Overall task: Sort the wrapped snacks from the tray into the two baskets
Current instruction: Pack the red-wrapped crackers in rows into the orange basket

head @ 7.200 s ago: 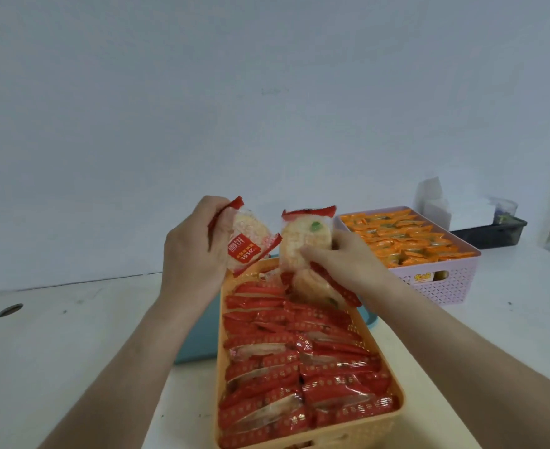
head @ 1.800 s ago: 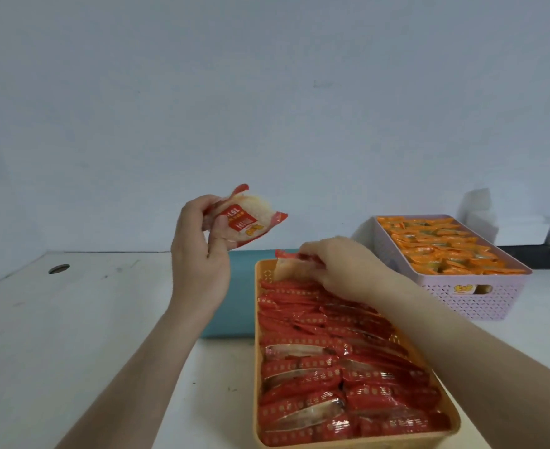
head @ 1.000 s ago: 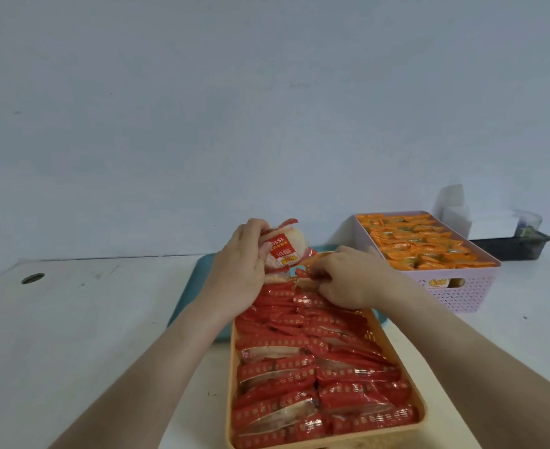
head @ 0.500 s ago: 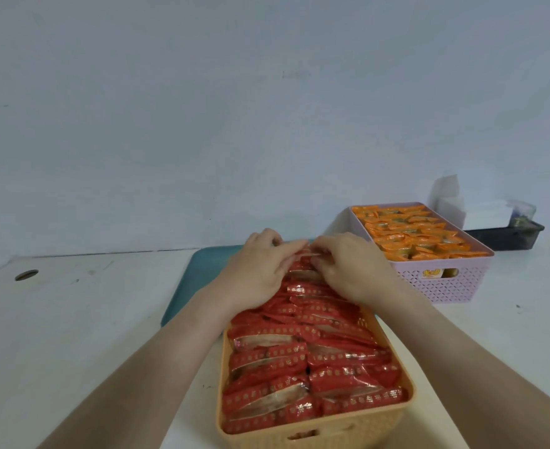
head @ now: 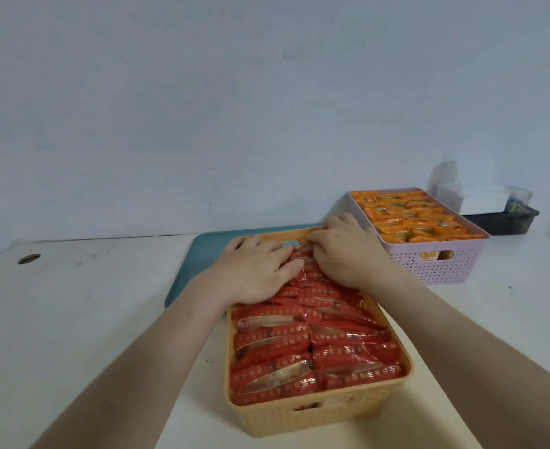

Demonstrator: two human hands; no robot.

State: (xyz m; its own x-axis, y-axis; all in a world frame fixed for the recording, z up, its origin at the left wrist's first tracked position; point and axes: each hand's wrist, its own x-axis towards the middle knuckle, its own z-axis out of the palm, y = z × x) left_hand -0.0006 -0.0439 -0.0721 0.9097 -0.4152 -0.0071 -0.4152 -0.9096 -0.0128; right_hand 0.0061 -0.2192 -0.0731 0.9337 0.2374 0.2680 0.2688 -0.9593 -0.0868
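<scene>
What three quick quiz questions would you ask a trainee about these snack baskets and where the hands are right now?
1. True or false: the pale pink perforated plastic basket holds orange-wrapped snacks.
2. The left hand and right hand are: A) on the red-wrapped snacks at the far end of the orange woven-look plastic basket; B) on the pink basket; C) raised in the air.
3. Which basket stands nearer the person?
Key: 1 true; 2 A; 3 the orange basket.
</scene>
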